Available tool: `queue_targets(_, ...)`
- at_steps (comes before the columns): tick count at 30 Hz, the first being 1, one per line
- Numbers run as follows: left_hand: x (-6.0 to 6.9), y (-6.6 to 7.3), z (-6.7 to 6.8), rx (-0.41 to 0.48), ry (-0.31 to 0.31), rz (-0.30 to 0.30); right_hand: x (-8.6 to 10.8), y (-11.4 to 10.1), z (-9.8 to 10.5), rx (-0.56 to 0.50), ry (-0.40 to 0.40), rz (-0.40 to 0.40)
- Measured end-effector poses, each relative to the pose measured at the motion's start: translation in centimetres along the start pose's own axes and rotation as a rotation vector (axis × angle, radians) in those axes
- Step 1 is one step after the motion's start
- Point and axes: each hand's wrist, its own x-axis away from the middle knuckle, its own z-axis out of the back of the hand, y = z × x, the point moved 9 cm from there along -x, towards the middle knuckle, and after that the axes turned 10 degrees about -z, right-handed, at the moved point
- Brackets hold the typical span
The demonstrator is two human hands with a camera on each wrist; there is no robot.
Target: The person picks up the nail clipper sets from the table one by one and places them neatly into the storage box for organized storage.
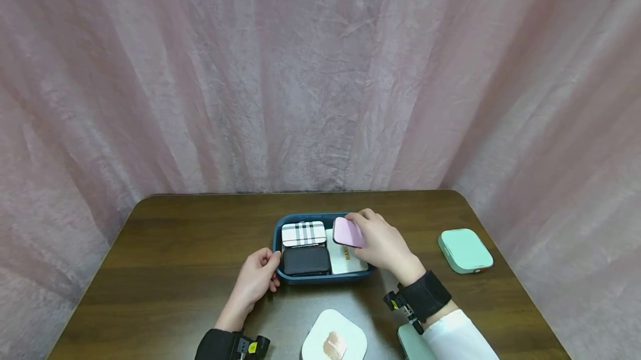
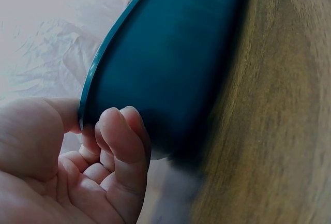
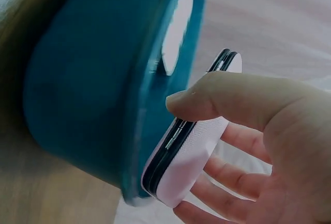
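Note:
Near the middle of the table stands a dark blue plastic bin (image 1: 325, 279). My left hand (image 1: 257, 275) pinches its left rim, thumb and bent fingers at the edge in the left wrist view. Over the bin's right side, my right hand (image 1: 383, 243) grips a slim pink hinged case (image 3: 189, 167) by its edges, thumb on the hinge side. Inside the bin lie a plaid case (image 1: 303, 233) at the back left, a black case (image 1: 306, 261) in front of it, and a white item with gold lettering (image 1: 345, 262) on the right, partly covered by the pink case.
A mint green case (image 1: 466, 251) lies at the right of the brown wooden table (image 1: 150, 293). In front of the bin is a white rounded case (image 1: 325, 329) with a beige patch. A pale green object (image 1: 414, 342) shows partly beneath the right forearm. Pink curtains (image 1: 320, 82) hang behind.

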Motion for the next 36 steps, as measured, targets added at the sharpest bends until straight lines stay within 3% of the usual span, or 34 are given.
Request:
queue_targets(12, 0.0, 0.0, 0.0, 0.005, 0.0, -0.001, -1.6, -1.5, -1.8, 0.144, 0.033, 0.066)
queue_targets(20, 0.0, 0.3, -0.1, -0.003, -0.001, -0.005, -2.3, -2.1, -2.7, 0.248, 0.064, 0.052)
queue_targets(36, 0.0, 0.2, 0.0, 0.008, 0.015, -0.013, -2.6, -1.8, -3.9, 0.205, -0.048, 0.026)
